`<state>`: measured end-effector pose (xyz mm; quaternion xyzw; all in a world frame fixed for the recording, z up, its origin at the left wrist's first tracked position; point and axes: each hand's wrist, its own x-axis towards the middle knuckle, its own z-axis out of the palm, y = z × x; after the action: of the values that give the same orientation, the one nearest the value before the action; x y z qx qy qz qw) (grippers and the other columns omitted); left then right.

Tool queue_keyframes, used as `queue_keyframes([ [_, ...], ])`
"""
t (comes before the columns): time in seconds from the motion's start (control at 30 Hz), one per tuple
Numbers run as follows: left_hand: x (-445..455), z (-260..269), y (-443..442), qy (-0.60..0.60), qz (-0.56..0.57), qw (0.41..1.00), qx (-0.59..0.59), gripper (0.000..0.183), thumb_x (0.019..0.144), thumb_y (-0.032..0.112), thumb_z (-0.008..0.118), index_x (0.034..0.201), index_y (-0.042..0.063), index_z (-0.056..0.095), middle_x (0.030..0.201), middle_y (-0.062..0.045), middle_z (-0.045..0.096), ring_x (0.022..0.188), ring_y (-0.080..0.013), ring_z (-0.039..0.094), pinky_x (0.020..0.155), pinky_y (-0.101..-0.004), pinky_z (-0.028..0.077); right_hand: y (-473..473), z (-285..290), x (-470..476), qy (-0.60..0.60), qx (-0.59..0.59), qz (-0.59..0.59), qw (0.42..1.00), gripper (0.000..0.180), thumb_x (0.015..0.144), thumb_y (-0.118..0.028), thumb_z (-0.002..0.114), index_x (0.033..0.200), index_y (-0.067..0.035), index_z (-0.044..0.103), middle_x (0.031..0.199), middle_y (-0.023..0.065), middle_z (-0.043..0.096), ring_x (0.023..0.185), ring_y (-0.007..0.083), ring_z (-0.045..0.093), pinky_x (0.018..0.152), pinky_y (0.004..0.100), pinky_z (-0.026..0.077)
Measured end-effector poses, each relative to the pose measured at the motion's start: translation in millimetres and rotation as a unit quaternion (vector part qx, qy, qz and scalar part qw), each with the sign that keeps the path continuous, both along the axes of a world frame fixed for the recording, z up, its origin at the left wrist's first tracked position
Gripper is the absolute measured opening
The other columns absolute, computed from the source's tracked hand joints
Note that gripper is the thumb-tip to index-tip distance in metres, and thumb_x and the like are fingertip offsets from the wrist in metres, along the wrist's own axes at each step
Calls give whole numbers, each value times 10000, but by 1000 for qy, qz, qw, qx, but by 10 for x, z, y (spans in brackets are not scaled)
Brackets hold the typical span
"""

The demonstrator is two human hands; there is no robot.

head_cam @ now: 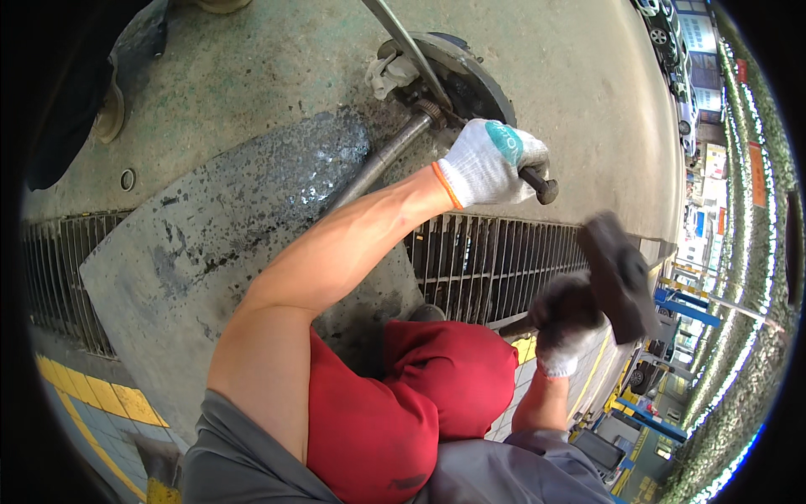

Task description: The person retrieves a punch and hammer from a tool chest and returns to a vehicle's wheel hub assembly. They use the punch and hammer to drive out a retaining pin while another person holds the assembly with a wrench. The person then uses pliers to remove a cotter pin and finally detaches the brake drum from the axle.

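Observation:
My left hand (494,165), in a white knit glove, grips a steel punch or chisel (539,185) with its struck end sticking out to the right. The tool's far end reaches toward a toothed ring (431,112) on a steel shaft (393,151); exact contact is hard to make out. Lower right, my right hand (567,318), gloved and blurred, holds a hammer (618,277) raised clear of the punch. Beyond the ring lies a dark, round metal part (482,79), possibly a brake backing plate. A flat metal bar (403,44) runs down from the top edge to the ring.
A worn metal sheet (252,208) lies across a floor drain grating (497,252). A pale rag (391,74) rests against the round part. Left are a small metal ring (128,179) and another person's shoe (110,107). Parked cars (667,57) and blue lift parts (686,305) stand far right.

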<state>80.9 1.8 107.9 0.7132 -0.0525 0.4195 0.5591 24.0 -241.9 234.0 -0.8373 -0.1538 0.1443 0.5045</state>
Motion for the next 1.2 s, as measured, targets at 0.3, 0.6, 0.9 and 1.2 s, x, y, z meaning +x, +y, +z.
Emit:
queue_keyframes([
  [0.3, 42, 96, -7, 11, -7, 1000, 4, 173, 705, 46, 849, 828, 86, 735, 789, -88, 751, 747, -245, 768, 656, -351, 585, 239, 635, -23, -89, 119, 82, 985, 558, 1008, -637, 650, 873, -99, 582, 663, 5, 512, 509, 122, 474, 452, 294, 379],
  [0.6, -34, 59, 0, 62, 36, 997, 33, 112, 775, 81, 811, 787, 108, 703, 750, -62, 732, 660, -210, 722, 599, -357, 571, 258, 938, 84, -203, 85, 168, 961, 562, 1008, -689, 608, 907, -137, 568, 674, -14, 523, 500, 121, 478, 440, 296, 398],
  [0.9, 64, 110, -25, 89, -11, 996, 15, 121, 782, 97, 849, 874, 123, 774, 848, -26, 801, 752, -197, 785, 650, -347, 614, 26, 749, 148, -23, 126, 26, 991, 785, 856, -925, 540, 947, -146, 550, 603, -12, 444, 430, 122, 416, 378, 298, 386],
  [1.2, 16, 160, -168, 26, 8, 998, 56, 146, 736, 121, 840, 800, 142, 711, 742, -73, 718, 710, -293, 738, 624, -406, 558, 71, 538, -173, -66, 63, 10, 996, 930, 808, -985, 464, 844, -58, 530, 583, 21, 442, 439, 149, 445, 387, 305, 384],
])
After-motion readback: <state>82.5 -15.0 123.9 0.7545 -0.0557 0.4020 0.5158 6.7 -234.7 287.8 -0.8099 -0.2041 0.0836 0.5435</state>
